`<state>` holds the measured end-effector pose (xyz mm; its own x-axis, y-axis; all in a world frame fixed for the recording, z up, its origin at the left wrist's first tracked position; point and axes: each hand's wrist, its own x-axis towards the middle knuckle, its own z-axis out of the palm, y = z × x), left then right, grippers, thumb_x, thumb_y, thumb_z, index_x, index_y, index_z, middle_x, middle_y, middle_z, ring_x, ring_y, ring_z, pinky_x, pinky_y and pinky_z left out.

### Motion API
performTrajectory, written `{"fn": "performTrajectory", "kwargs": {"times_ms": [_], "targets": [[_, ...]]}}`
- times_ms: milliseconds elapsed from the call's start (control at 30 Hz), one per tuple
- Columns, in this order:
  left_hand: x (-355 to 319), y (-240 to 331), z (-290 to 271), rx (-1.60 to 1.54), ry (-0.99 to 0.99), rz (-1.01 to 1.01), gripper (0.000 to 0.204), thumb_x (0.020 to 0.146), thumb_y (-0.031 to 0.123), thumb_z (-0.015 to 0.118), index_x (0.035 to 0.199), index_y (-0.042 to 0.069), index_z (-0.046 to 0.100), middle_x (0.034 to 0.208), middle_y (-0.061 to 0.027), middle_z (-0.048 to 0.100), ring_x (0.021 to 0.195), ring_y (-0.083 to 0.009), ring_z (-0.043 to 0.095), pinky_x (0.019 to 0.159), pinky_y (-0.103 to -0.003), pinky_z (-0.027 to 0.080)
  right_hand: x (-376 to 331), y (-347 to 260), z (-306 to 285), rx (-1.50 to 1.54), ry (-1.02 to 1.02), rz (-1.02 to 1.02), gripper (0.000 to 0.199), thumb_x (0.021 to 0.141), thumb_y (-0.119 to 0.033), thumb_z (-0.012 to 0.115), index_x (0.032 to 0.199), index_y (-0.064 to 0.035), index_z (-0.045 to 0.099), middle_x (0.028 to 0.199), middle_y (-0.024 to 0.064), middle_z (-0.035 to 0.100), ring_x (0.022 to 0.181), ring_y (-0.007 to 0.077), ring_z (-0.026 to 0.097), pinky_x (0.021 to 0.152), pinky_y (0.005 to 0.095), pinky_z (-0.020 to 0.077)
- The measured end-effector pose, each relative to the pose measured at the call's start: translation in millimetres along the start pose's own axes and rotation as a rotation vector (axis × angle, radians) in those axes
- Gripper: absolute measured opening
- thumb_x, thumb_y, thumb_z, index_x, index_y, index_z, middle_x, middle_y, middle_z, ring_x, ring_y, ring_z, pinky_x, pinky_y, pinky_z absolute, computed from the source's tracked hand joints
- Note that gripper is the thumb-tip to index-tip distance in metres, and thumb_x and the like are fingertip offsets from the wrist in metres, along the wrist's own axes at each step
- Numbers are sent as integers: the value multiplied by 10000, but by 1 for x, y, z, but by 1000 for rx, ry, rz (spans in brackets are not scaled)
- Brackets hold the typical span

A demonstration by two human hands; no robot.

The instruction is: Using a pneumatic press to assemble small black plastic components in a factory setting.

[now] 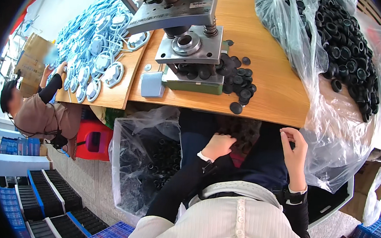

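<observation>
My left hand (219, 147) is closed over my lap, fingers curled under; what it holds, if anything, is hidden. To its right, my right hand (295, 155) is raised over my thigh, thumb and fingers loosely curved with a gap between them and nothing visible inside. It is beside the hanging edge of a clear plastic bag (295, 64). Ahead of both hands a metal press die (187, 44) stands on the table, its upper plate (181, 11) raised above the round ring. Black rubber discs (239, 80) lie beneath and beside it.
Black rubber rings (342, 46) fill the bag at right. Pale blue corded parts (98, 43) are heaped at left, near a blue block (152, 85). A lined bin (116, 167) with black pieces stands below the table (274, 92). Another person (48, 115) works at far left.
</observation>
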<state>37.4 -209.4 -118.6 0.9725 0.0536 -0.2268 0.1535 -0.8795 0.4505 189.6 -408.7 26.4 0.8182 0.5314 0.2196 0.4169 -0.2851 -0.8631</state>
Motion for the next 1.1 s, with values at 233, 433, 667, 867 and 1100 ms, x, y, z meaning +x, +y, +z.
{"fn": "performTrajectory", "kwargs": {"times_ms": [233,433,667,867,1100], "targets": [[-38,-10,-34,-78,158,-69,438,787,270,677,1149,39,595,1127,-144,622,1037,-333,587,866,-420,467,16,2,-43,-104,103,23,91,864,-29,623,939,18,642,805,62,647,739,114,597,709,241,467],[-62,-8,-61,-238,485,-114,286,788,142,678,1038,9,634,997,-159,654,944,-348,613,821,-412,492,44,38,-121,-130,422,82,110,902,-74,602,963,6,648,863,31,658,781,91,592,747,224,456],[-67,-12,-46,-194,489,-120,228,802,142,675,991,17,651,963,-154,666,914,-343,623,814,-406,493,27,40,-143,-163,444,87,131,904,-102,607,967,5,650,886,43,668,790,91,592,753,230,461],[-73,-9,-34,-273,520,-124,206,807,137,670,975,18,654,948,-149,666,899,-346,623,804,-408,494,80,54,-143,-254,287,88,165,877,-129,619,970,6,644,860,84,670,800,154,628,767,275,480],[-73,1,-33,-277,478,-90,175,811,119,656,956,21,657,935,-147,667,880,-347,624,793,-410,495,179,147,-134,-699,259,32,559,761,-330,723,1176,-7,535,1111,226,596,1042,393,566,879,441,463]]}}
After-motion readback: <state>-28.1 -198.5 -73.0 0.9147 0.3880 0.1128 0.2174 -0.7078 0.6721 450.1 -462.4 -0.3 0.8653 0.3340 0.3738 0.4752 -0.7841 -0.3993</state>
